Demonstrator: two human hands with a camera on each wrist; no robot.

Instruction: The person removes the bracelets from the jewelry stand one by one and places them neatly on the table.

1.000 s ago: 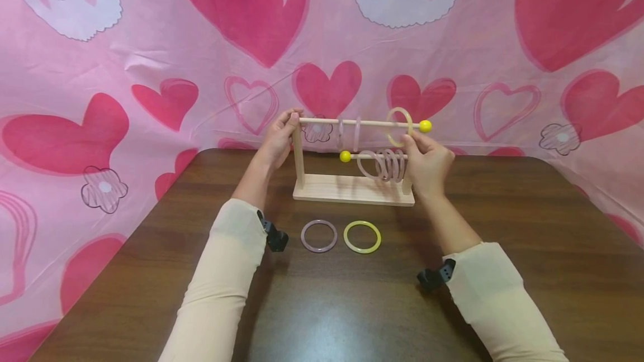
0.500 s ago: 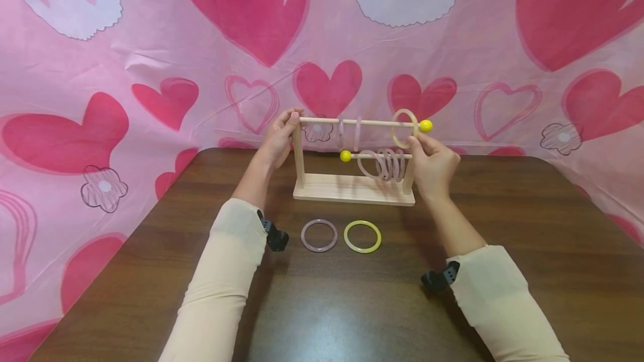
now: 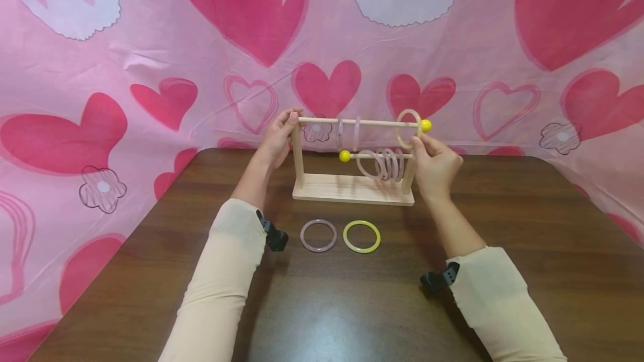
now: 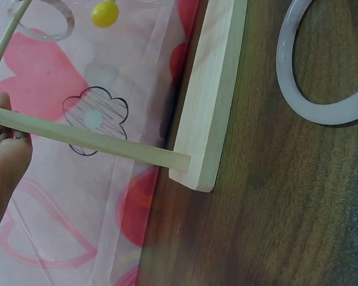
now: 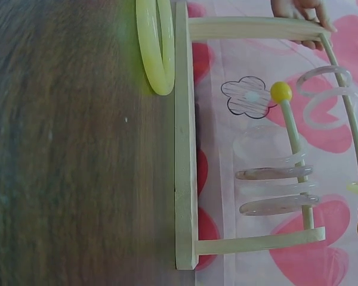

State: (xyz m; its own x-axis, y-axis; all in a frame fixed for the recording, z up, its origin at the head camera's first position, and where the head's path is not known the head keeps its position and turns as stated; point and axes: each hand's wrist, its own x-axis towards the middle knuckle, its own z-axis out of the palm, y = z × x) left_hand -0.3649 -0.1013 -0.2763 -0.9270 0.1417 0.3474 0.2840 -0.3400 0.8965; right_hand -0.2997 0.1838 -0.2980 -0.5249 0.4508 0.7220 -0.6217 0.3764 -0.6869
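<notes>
My left hand [image 3: 275, 137] grips the top of the left post of a wooden bangle stand [image 3: 352, 190]; the left wrist view shows its fingers behind the post [image 4: 89, 140]. With thumb and fingertips, my right hand [image 3: 436, 171] pinches a pale yellow bangle [image 3: 408, 110] by its lower right edge. That bangle encircles the upper rod [image 3: 377, 123], close beside the yellow end ball [image 3: 426, 125]. Two translucent pale bangles, one lilac bangle [image 3: 356, 134] among them, hang further left on this rod. Several pinkish bangles [image 5: 274, 205] hang on the lower rod, which ends in another yellow ball [image 5: 281, 92].
On the dark wooden table [image 3: 322, 300], in front of the stand, a purple bangle [image 3: 302, 236] and a yellow-green bangle [image 3: 378, 236] lie flat side by side. A pink cloth [image 3: 211, 32] with hearts hangs behind the table.
My right hand has slid the pale yellow bangle rightward along the upper rod, closer to the yellow ball. The left hand and the stand keep their places.
</notes>
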